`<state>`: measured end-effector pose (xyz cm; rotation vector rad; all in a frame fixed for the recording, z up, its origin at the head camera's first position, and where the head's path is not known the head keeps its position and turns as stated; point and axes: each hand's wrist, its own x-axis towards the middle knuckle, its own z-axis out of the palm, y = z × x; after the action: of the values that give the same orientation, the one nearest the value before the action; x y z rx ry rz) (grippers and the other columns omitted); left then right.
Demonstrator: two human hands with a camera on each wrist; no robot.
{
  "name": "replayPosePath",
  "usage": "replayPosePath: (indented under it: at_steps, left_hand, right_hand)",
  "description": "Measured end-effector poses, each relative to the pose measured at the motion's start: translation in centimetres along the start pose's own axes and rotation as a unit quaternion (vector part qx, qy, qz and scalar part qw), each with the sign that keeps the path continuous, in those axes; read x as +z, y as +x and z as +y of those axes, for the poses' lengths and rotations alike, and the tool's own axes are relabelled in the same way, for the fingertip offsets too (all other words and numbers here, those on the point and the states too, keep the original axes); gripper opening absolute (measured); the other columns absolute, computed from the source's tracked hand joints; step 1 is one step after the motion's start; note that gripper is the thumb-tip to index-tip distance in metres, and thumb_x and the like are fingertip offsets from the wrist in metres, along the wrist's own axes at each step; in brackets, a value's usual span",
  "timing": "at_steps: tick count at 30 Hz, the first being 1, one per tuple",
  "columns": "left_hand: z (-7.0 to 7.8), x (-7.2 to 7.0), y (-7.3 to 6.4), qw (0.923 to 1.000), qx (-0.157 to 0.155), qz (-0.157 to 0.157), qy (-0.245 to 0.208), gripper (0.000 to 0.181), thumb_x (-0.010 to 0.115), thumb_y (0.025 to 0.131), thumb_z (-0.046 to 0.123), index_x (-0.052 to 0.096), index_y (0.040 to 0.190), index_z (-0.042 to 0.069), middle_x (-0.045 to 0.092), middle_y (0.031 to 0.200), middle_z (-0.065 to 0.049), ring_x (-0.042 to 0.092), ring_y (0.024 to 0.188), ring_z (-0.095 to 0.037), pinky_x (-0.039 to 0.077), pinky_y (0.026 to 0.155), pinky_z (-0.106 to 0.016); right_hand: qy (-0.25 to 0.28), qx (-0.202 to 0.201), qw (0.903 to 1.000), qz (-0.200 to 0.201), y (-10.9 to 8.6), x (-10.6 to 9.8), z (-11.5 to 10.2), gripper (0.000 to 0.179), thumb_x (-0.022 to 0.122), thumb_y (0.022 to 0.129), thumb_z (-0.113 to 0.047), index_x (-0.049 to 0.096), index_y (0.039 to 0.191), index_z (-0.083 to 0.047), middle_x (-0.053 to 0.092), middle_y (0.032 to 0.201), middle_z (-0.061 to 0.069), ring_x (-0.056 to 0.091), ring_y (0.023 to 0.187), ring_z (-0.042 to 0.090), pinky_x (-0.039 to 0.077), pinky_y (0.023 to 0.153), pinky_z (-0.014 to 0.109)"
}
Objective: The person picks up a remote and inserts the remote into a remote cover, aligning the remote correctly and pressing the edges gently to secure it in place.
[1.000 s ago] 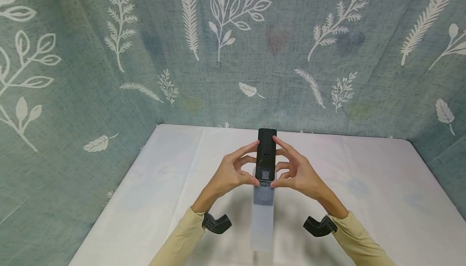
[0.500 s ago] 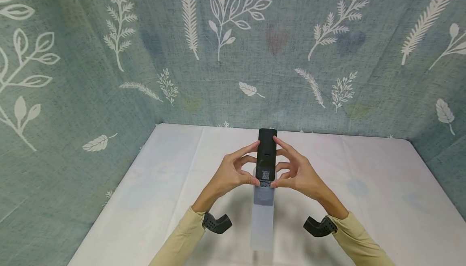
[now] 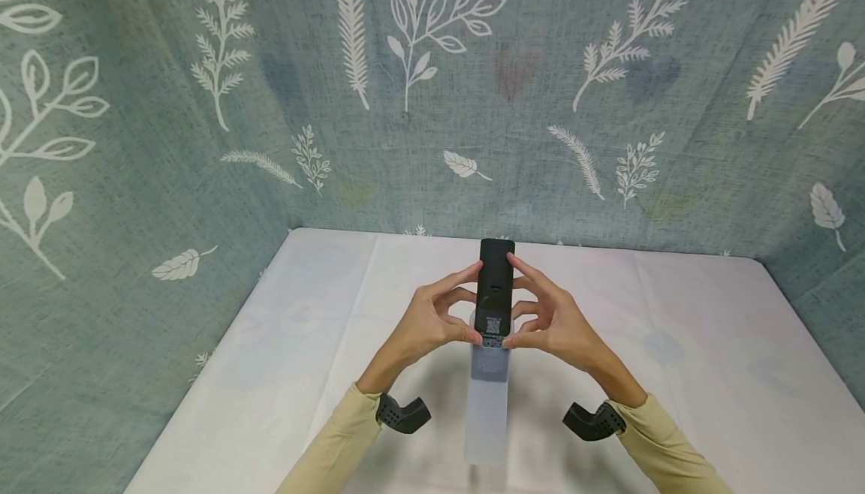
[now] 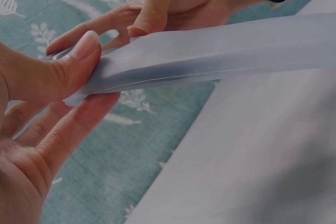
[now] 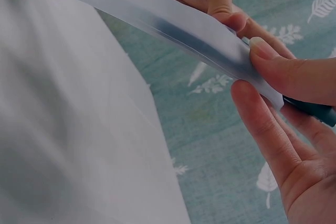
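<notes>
A slim black remote control lies with its label side up, a small notch mark and a printed code showing. Its near end sits inside a long, translucent plastic sleeve that hangs flat toward me. My left hand pinches the left edge at the sleeve's mouth, thumb on top, index fingertip farther up the remote. On the right edge, my right hand does the same. In the left wrist view the sleeve stretches off to the right; a dark shape shows through it. The right wrist view has the sleeve between thumb and fingers.
A white cloth-covered table spreads below the hands. Behind and to the left hangs a green-grey curtain with white leaf patterns. Black wrist cameras sit on the left cuff and the right cuff.
</notes>
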<state>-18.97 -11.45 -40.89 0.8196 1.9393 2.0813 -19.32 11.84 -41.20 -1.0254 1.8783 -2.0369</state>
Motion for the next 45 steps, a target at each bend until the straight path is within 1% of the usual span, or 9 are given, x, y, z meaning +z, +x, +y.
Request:
replayPosePath:
  at_steps: [10, 17, 24, 32, 36, 45]
  left_hand:
    - [-0.21, -0.05, 0.03, 1.0000, 0.002, 0.001, -0.004, 0.093, 0.075, 0.067, -0.019, 0.041, 0.145, 0.020, 0.046, 0.137, -0.008, 0.056, 0.108, -0.032, 0.057, 0.072, -0.045]
    - [-0.30, -0.03, 0.00, 1.0000, 0.003, 0.001, -0.007, 0.093, 0.075, 0.067, -0.019, 0.041, 0.145, 0.019, 0.047, 0.137, -0.008, 0.057, 0.108, -0.030, 0.057, 0.072, -0.045]
    - [-0.38, -0.01, 0.01, 0.9999, 0.004, 0.001, -0.011, 0.092, 0.074, 0.067, -0.019, 0.041, 0.145, 0.018, 0.047, 0.137, -0.009, 0.055, 0.108, -0.037, 0.057, 0.072, -0.044]
    - [-0.43, -0.04, 0.01, 0.9999, 0.011, 0.000, -0.001, 0.093, 0.076, 0.066, -0.018, 0.041, 0.145, 0.017, 0.046, 0.137, -0.010, 0.058, 0.107, -0.027, 0.057, 0.072, -0.044]
    - [-0.48, -0.11, 0.07, 0.9999, 0.012, 0.001, 0.001, 0.093, 0.076, 0.065, -0.018, 0.042, 0.144, 0.017, 0.047, 0.138, -0.009, 0.057, 0.108, -0.027, 0.057, 0.072, -0.044]
    - [-0.44, -0.16, 0.05, 0.9999, 0.007, 0.003, -0.007, 0.092, 0.076, 0.066, -0.018, 0.043, 0.143, 0.017, 0.047, 0.137, -0.009, 0.056, 0.110, -0.029, 0.057, 0.072, -0.045]
  right_hand:
    - [-0.003, 0.001, 1.0000, 0.000, -0.02, -0.03, 0.08, 0.104, 0.074, 0.071, 0.015, 0.018, 0.152, -0.017, 0.039, 0.133, 0.026, 0.066, 0.086, 0.029, 0.057, 0.064, 0.048]
    - [-0.003, 0.005, 1.0000, 0.004, -0.08, -0.05, 0.14, 0.104, 0.074, 0.071, 0.016, 0.019, 0.152, -0.018, 0.040, 0.132, 0.026, 0.066, 0.086, 0.030, 0.057, 0.065, 0.048]
    - [-0.004, 0.008, 0.9999, 0.007, -0.10, -0.03, 0.13, 0.104, 0.074, 0.070, 0.015, 0.020, 0.152, -0.018, 0.040, 0.132, 0.026, 0.065, 0.085, 0.031, 0.057, 0.065, 0.048]
    - [-0.017, 0.011, 0.9997, 0.010, -0.17, -0.01, 0.09, 0.103, 0.075, 0.071, 0.014, 0.020, 0.152, -0.018, 0.042, 0.131, 0.025, 0.065, 0.086, 0.031, 0.057, 0.063, 0.045]
    - [-0.025, 0.008, 0.9996, 0.010, -0.22, 0.02, 0.06, 0.102, 0.075, 0.072, 0.012, 0.020, 0.152, -0.018, 0.043, 0.130, 0.025, 0.065, 0.086, 0.031, 0.057, 0.061, 0.043]
    - [-0.017, 0.002, 0.9998, 0.006, -0.17, 0.09, 0.07, 0.101, 0.074, 0.073, 0.013, 0.020, 0.152, -0.017, 0.043, 0.130, 0.025, 0.065, 0.087, 0.031, 0.057, 0.062, 0.043]
